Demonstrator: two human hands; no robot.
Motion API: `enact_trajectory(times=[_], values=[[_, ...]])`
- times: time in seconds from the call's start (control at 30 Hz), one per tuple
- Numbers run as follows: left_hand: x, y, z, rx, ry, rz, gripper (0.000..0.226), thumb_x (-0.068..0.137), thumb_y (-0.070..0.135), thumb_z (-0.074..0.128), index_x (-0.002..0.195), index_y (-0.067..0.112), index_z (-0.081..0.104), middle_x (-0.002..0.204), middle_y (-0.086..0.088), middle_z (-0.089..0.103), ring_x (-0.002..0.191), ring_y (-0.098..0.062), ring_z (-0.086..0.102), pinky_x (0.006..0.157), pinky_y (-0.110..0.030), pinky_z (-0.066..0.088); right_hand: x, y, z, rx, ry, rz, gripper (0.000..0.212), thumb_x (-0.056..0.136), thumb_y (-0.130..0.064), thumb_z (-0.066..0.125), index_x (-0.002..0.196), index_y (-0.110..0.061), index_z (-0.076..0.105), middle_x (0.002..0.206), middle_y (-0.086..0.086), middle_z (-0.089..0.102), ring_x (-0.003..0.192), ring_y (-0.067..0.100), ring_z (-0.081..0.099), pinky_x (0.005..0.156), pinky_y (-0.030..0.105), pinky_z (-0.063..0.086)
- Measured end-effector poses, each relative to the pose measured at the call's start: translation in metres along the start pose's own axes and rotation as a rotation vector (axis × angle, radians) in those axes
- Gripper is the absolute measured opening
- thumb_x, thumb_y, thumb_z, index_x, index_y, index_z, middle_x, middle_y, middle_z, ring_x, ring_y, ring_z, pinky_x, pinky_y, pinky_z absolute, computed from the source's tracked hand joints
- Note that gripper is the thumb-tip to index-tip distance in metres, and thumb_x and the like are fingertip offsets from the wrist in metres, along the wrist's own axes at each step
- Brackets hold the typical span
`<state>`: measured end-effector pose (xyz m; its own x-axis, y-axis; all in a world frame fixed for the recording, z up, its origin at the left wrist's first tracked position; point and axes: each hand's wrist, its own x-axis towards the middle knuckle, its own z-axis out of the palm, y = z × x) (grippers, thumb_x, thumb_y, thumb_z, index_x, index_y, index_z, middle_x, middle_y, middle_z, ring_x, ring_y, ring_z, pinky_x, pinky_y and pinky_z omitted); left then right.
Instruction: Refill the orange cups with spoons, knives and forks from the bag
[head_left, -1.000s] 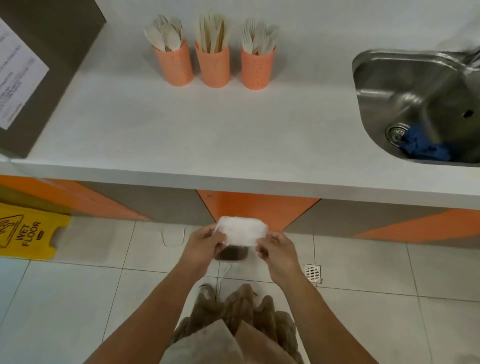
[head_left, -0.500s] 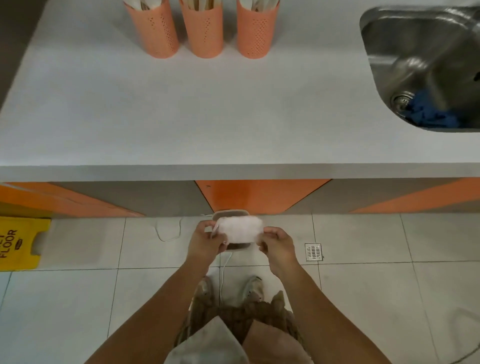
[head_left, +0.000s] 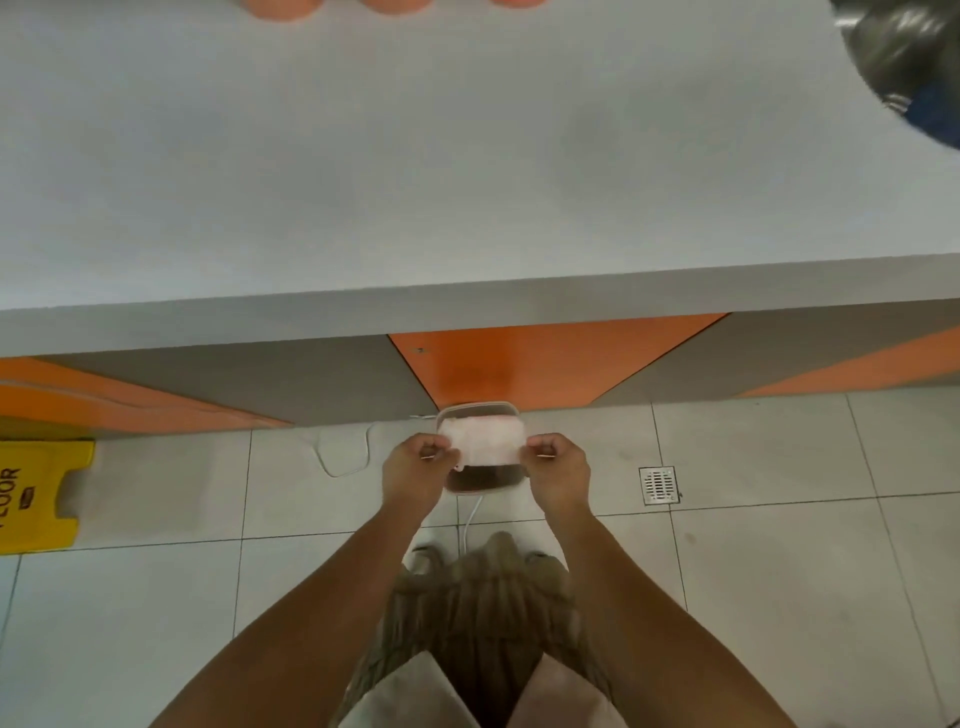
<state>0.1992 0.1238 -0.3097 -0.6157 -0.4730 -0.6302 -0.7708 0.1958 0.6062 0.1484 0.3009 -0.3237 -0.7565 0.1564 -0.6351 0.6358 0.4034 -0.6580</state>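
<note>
Orange cups (head_left: 395, 5) now nearly off-frame; white, soft bag (head_left: 480, 441) between both hands.

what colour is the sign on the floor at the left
Yellow with black lettering; the sign is cut off at the left edge of the head view, its only view.

View tilted down; orange cups (head_left: 395, 5) nearly out of frame.
</note>
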Motion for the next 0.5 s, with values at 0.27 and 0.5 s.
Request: enact_trajectory(times=[0.27,0.5], values=[[0.073,-0.053,0.064,0.181,-0.090,0.027,0.033,0.097,0.023,0.071,0.130,0.019,0.071,0.134,-0.004,0.068,0.106,-0.017,0.064,0.093,-0.027,0.055,0.077,0.065,0.038,-0.335,-0.020,-0.230,0.011,0.096,-0.009,0.068,0.097,-0.018,0.062,0.109,0.002,0.065,0.101,0.019,0.061,0.088,0.020,0.052],[0.131,-0.105,0.108,0.335,-0.173,0.017,0.048,0.100,0.026,0.067,0.146,0.019,0.055,0.141,-0.008,0.060,0.123,-0.028,0.061,0.102,-0.036,0.053,0.135,0.128,0.076,-0.521,-0.119,-0.254,0.024,0.098,-0.028,0.068,0.117,-0.015,0.066,0.126,0.006,0.061,0.113,0.025,0.060,0.097,0.028,0.053]])
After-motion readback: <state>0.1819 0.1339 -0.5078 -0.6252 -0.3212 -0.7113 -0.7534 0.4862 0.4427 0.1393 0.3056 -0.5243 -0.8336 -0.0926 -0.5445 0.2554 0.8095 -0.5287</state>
